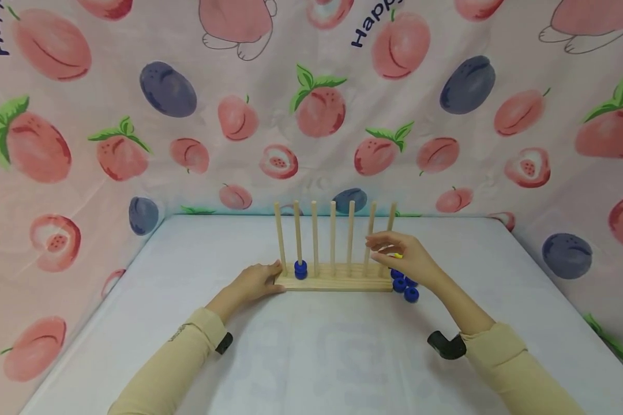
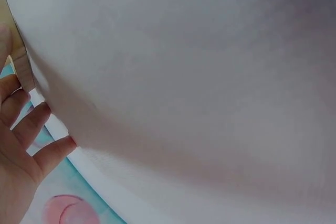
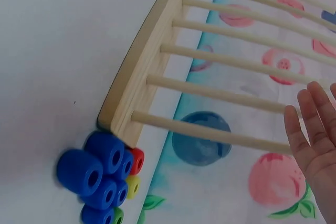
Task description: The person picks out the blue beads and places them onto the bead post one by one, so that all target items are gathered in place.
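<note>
A wooden peg rack [image 1: 342,283] with several upright dowels stands on the table. My left hand [image 1: 253,282] grips its left end, thumb at the front; in the left wrist view other fingers [image 2: 31,124] spread past the end. Two blue beads [image 1: 300,270] are stacked on the second dowel from the left. My right hand [image 1: 402,253] is raised near the two rightmost dowels, fingers slightly bent, with no bead visible between them. Its thumb is outside the right wrist view. Below it, several blue beads [image 3: 79,172] cluster by the rack's right end.
Beside the blue beads lie a red bead [image 3: 137,160], a yellow bead [image 3: 133,186] and a green bead [image 3: 118,215]. White cloth [image 1: 311,351] covers the table. A fruit-print curtain [image 1: 270,115] hangs behind the rack and along the sides.
</note>
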A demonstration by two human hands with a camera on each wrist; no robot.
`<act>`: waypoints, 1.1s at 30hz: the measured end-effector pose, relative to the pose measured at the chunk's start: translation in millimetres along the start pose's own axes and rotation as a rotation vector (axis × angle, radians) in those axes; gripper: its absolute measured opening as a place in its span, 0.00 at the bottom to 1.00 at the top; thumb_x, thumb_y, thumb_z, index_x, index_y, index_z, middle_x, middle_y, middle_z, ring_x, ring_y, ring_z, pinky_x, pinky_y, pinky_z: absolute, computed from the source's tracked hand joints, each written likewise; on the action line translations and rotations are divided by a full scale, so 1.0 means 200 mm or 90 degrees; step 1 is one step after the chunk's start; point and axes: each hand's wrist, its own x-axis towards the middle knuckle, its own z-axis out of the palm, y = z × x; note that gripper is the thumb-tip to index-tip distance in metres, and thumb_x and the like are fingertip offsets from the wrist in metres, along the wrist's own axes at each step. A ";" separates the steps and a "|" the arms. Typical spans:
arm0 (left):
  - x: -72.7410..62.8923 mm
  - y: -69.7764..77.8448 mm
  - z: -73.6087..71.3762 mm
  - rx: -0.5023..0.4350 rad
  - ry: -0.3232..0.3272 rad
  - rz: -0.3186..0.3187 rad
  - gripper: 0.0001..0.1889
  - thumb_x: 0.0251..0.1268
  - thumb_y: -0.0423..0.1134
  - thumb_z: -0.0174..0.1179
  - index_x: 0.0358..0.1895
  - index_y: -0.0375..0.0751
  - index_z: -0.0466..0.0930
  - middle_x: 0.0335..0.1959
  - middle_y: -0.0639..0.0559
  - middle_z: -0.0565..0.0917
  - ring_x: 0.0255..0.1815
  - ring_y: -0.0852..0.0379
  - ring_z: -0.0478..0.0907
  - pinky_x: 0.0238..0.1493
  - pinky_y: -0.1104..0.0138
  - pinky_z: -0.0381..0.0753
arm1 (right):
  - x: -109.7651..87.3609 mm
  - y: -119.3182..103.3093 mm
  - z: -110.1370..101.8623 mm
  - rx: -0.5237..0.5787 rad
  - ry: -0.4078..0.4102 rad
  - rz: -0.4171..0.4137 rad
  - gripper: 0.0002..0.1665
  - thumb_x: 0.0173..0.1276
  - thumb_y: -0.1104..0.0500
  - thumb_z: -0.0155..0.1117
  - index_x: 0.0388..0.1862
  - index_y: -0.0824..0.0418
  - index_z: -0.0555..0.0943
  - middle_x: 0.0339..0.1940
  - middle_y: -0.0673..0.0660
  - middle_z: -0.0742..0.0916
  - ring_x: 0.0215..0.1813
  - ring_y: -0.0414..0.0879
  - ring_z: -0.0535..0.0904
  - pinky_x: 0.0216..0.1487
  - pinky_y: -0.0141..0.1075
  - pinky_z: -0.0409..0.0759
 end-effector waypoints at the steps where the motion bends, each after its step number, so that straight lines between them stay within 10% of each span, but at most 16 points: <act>1: 0.00 0.00 0.00 -0.001 -0.002 0.000 0.35 0.61 0.52 0.61 0.66 0.33 0.65 0.66 0.38 0.68 0.60 0.37 0.73 0.61 0.49 0.73 | -0.01 0.01 -0.01 -0.004 0.001 0.001 0.19 0.64 0.66 0.62 0.54 0.69 0.77 0.47 0.65 0.85 0.47 0.46 0.82 0.48 0.27 0.81; 33: 0.00 -0.01 0.00 -0.004 0.002 0.009 0.35 0.60 0.51 0.61 0.65 0.32 0.66 0.65 0.38 0.69 0.59 0.37 0.74 0.60 0.50 0.73 | -0.25 0.23 -0.15 -0.064 -0.027 0.068 0.19 0.63 0.64 0.64 0.52 0.70 0.78 0.48 0.68 0.84 0.46 0.42 0.81 0.48 0.36 0.83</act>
